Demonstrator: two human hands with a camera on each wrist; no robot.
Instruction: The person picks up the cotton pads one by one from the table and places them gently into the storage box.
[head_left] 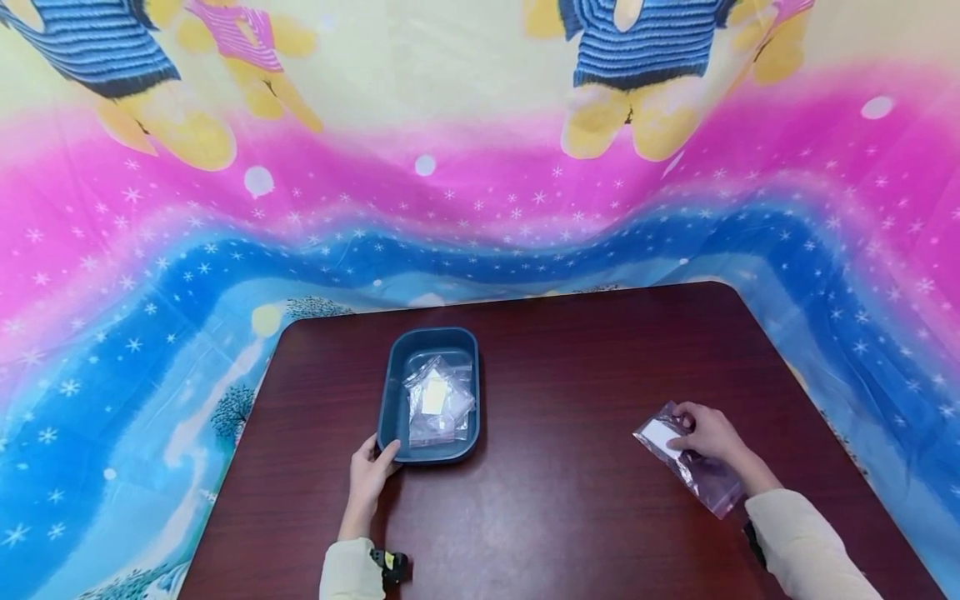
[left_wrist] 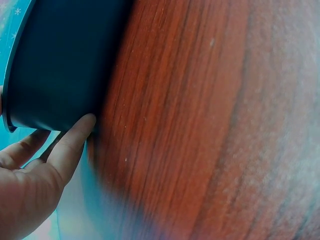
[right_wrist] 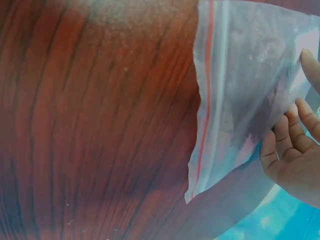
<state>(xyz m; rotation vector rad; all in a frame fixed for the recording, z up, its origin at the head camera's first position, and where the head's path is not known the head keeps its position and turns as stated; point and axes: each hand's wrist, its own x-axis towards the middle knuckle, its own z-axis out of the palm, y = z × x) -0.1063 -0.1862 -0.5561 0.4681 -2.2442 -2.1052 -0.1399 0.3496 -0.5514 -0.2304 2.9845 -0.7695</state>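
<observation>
A dark blue rectangular tray (head_left: 437, 459) lies on the left half of the table. My left hand (head_left: 367, 482) grips its near left corner, thumb at the rim and fingers against the outer wall; the left wrist view shows the fingertips low on the tray's side (left_wrist: 55, 65). Inside the tray several clear zip bags (head_left: 438, 400) overlap, a white piece showing in the top one. Off to the right, my right hand (head_left: 712, 435) pinches another clear zip bag (head_left: 711, 487) with a white card (head_left: 662, 437) inside. A red line runs along that bag's zip edge (right_wrist: 204, 115) in the right wrist view.
The dark red-brown wooden table (head_left: 555, 375) has rounded far corners. Behind it and at its sides hangs a cloth (head_left: 480, 192) printed with bears and snowflakes. A black strapped device (head_left: 393, 567) sits on the left wrist.
</observation>
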